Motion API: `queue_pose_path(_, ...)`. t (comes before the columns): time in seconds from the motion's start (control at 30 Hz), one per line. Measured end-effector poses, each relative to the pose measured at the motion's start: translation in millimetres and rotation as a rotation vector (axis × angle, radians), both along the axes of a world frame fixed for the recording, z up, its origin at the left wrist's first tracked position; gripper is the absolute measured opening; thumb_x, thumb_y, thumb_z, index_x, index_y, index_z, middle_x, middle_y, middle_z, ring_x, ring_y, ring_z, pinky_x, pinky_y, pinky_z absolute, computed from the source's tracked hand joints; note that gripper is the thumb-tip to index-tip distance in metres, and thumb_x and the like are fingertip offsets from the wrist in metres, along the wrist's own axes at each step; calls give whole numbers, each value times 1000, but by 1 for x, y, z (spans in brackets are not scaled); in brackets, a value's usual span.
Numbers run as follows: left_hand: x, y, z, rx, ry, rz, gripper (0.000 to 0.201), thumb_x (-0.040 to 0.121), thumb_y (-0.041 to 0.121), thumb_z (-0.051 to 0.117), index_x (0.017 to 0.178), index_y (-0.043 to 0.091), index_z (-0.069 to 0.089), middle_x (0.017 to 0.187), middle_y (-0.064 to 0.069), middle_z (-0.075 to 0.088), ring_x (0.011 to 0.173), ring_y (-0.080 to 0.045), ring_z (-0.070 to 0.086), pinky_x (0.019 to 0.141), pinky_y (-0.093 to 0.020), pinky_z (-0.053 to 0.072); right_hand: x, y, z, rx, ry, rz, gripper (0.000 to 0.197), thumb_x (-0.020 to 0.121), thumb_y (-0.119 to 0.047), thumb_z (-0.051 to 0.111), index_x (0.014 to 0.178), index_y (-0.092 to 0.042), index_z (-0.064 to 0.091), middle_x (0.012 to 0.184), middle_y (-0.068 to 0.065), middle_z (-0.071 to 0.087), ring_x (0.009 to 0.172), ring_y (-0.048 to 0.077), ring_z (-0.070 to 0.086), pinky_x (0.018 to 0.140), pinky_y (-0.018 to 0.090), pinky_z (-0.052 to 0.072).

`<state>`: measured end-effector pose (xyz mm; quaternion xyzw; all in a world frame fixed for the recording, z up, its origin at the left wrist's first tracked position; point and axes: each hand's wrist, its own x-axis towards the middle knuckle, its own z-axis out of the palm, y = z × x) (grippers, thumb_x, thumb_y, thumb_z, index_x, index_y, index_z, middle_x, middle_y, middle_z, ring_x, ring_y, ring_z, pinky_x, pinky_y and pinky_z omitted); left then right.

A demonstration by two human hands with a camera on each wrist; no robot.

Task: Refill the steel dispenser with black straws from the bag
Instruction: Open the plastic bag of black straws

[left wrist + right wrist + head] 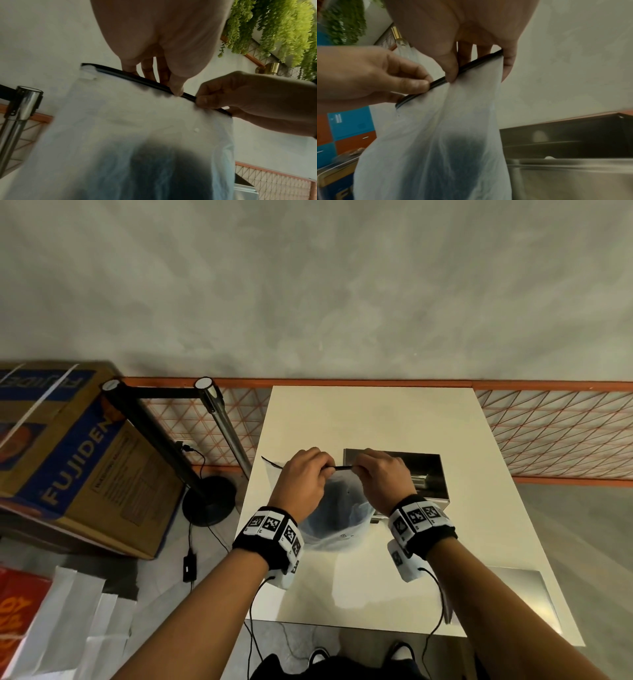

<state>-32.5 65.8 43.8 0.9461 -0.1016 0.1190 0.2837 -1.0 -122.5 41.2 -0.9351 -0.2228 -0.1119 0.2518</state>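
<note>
A translucent white bag hangs upright over the white table, with a dark mass of black straws showing through its lower part. Along its top runs a black zip strip, which looks closed. My left hand pinches the strip on the left. My right hand pinches it on the right, a short stretch of strip between them. In the right wrist view the thumb presses the strip above the bag. The open steel dispenser stands just behind and right of the bag, its rim close by.
A flat steel lid lies at the table's near right corner. Left of the table stand two stanchion posts on the floor, with a large cardboard box beside them. An orange mesh fence runs behind the table. Wrist cables trail toward me.
</note>
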Motion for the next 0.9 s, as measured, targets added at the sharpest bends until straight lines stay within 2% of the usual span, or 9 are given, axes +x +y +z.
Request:
queue_pose_path(0.13,-3,11,-3,11,1,22,5,97,15,64,94,16,67,94,6,63,88,-17,55,79,-37,47,2,-10,-5,-18,27,-22,14,92,-20,57,78,-20,59,79,-6,62,69,21,57,63,31,40)
queue_pose_path(0.3,-5,23,2,27,2,58,5,97,17,64,95,16,69,94,6,64,88,-14,55,79,-34,48,3,-15,-1,-14,55,-44,14,93,-17,57,79,-17,61,78,-4,61,65,21,54,64,30,37)
queue_pose_path(0.47,-6,34,3,13,-16,47,5,95,13,66,95,15,70,93,7,65,87,-15,56,81,-41,50,5,-11,2,-62,48,-57,12,93,-18,54,89,-17,66,82,-1,64,70,27,61,68,37,48)
queue_pose_path(0.6,-7,32,6,-14,-31,37,5,94,11,67,95,14,72,93,4,66,88,-18,57,82,-42,50,5,10,6,-154,3,27,14,93,-31,56,98,-23,67,89,-3,66,80,25,64,74,41,48)
queue_pose_path(0.7,-9,27,8,-11,-46,22,4,93,11,68,95,13,72,93,4,67,88,-20,58,81,-42,51,1,36,4,-166,-16,112,23,92,-39,50,93,-23,67,85,-3,64,80,26,64,72,42,48)
queue_pose_path(0.77,-9,28,7,-23,-52,35,4,92,12,69,95,14,71,93,4,66,87,-21,59,79,-43,51,-1,48,3,-128,-11,126,29,92,-39,45,90,-20,66,82,0,62,77,28,64,68,41,48)
queue_pose_path(0.9,-11,36,6,3,-49,39,2,93,16,69,94,18,70,92,7,66,86,-19,58,78,-45,50,-3,55,1,-132,-40,117,11,93,-29,59,89,-20,64,81,-1,60,78,28,63,71,42,46)
